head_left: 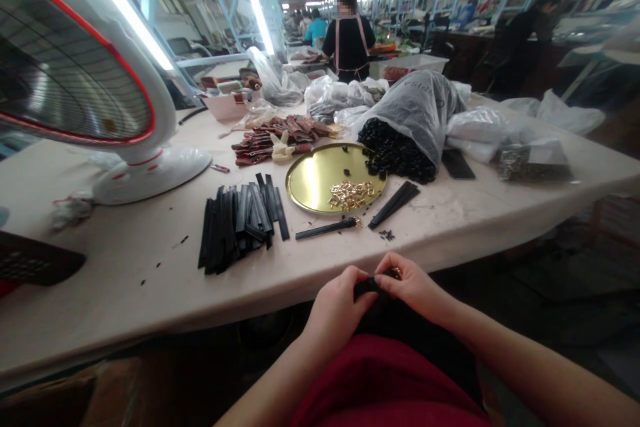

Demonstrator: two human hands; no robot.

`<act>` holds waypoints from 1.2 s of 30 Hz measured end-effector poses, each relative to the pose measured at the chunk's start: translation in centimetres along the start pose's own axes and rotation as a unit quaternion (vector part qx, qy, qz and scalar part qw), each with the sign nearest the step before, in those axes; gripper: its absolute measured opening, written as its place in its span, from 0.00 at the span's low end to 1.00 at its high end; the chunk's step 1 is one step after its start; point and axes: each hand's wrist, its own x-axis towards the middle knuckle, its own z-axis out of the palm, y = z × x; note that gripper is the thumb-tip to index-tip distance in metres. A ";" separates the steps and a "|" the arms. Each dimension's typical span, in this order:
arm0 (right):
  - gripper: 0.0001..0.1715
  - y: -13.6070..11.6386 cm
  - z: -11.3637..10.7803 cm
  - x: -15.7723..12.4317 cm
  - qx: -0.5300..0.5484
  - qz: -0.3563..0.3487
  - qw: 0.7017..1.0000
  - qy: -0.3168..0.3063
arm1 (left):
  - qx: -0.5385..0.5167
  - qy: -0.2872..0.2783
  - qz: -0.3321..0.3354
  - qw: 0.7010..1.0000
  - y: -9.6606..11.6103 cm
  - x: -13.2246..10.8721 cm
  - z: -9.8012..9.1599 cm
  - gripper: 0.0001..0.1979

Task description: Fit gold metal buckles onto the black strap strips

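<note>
My left hand (339,300) and my right hand (411,285) meet just off the table's front edge, both closed on a dark strip (367,285). A bit of gold metal (397,273) shows by my right fingers. Beyond them lies a black strip with a gold buckle at its end (325,229). Gold buckles (353,195) lie on a round golden tray (310,180). Black strips (237,223) are piled left of the tray, and a few more strips (395,203) rest at its right.
A white fan (150,173) with a red rim stands at the left. Behind the tray are brown pieces (280,137) and a plastic bag (407,107) spilling black parts (395,150). A person in an apron (350,40) is farther back.
</note>
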 end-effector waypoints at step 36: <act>0.21 -0.3 -1.1 7.0 0.225 0.119 0.966 -0.034 | -0.517 -0.181 -0.179 0.817 -2.5 7.5 -4.2 0.12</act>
